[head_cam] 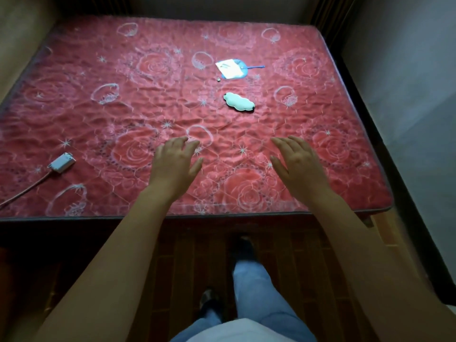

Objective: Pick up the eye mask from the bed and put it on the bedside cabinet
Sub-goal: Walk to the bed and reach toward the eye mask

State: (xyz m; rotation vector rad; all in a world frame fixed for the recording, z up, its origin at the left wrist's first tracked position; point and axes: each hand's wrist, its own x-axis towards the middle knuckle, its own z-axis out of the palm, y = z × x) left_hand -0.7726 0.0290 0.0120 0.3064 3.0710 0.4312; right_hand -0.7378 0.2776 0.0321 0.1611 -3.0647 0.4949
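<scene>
Task barely begun: the pale mint cloud-shaped fabric eye mask (pixel 238 101) lies on the red quilted rose-patterned bed (pixel 103 114), well beyond the spread, empty fingers of the left hand (pixel 175 164) and right hand (pixel 297 164); no bedside cabinet visible.

A pale cloud-shaped eye mask (pixel 238 101) is lying on the red quilted bed (pixel 123 99) just above frame centre. Both hands, left hand (pixel 175 161) and right hand (pixel 297 162), are hovering empty with fingers spread, below the mask. A white adapter (pixel 61 162) is resting at left.
</scene>
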